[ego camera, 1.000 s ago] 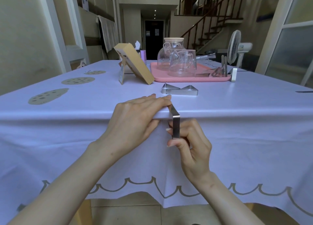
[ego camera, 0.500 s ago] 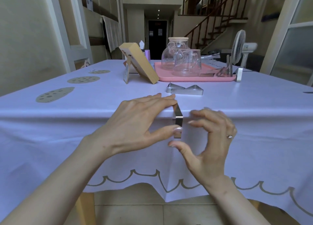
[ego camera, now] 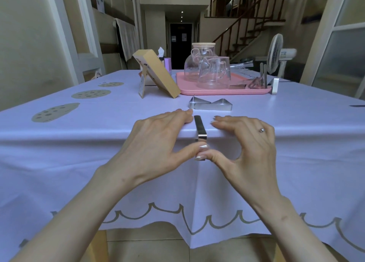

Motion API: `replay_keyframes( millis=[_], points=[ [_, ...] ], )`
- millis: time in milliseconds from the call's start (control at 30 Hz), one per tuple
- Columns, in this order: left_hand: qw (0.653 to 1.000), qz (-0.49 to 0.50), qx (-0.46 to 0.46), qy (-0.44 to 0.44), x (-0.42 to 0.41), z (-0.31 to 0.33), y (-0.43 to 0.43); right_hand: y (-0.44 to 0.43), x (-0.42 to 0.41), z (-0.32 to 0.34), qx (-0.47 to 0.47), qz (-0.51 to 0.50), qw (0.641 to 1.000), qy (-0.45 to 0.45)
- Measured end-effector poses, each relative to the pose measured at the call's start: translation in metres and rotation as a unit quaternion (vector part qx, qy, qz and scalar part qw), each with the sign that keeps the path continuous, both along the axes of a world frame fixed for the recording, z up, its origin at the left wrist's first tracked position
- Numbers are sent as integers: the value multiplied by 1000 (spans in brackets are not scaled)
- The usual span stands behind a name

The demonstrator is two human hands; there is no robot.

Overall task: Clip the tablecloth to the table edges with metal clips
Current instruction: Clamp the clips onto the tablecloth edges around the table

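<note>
A lavender tablecloth (ego camera: 98, 163) covers the table and hangs over the near edge. One metal clip (ego camera: 199, 127) straddles that edge at the centre, its top strip lying flat on the cloth. My left hand (ego camera: 158, 143) rests its fingers on the tabletop just left of the clip. My right hand (ego camera: 246, 143) mirrors it on the right. Both thumbs meet on the clip's lower front, below the edge, and hide that part. Two spare clips (ego camera: 210, 104) lie on the cloth just behind.
A pink tray (ego camera: 217, 91) at the back carries a glass jug (ego camera: 199, 64), a glass pitcher (ego camera: 215, 74) and more clips (ego camera: 256, 83). A tilted wooden block (ego camera: 158, 74) stands left of it. One upright clip (ego camera: 275, 86) and a fan (ego camera: 276, 52) are at the far right.
My right hand has come up from gripping the clip's lower leg; its fingers now lie on the tabletop. The clip sits further onto the edge, with both thumbs on its front.
</note>
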State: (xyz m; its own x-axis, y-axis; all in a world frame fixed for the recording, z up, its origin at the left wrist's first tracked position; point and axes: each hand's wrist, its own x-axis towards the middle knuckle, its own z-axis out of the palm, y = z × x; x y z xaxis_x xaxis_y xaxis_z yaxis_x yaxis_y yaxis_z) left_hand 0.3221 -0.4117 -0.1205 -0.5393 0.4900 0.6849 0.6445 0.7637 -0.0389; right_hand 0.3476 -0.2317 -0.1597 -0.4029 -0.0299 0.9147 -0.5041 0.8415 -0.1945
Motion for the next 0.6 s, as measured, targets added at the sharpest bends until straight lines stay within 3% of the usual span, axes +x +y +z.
replay_keyframes(
  millis=[600],
  points=[
    [999, 17, 46, 14, -2, -1, 7, -9, -3, 6, 42, -76, 996, -1]
  ],
)
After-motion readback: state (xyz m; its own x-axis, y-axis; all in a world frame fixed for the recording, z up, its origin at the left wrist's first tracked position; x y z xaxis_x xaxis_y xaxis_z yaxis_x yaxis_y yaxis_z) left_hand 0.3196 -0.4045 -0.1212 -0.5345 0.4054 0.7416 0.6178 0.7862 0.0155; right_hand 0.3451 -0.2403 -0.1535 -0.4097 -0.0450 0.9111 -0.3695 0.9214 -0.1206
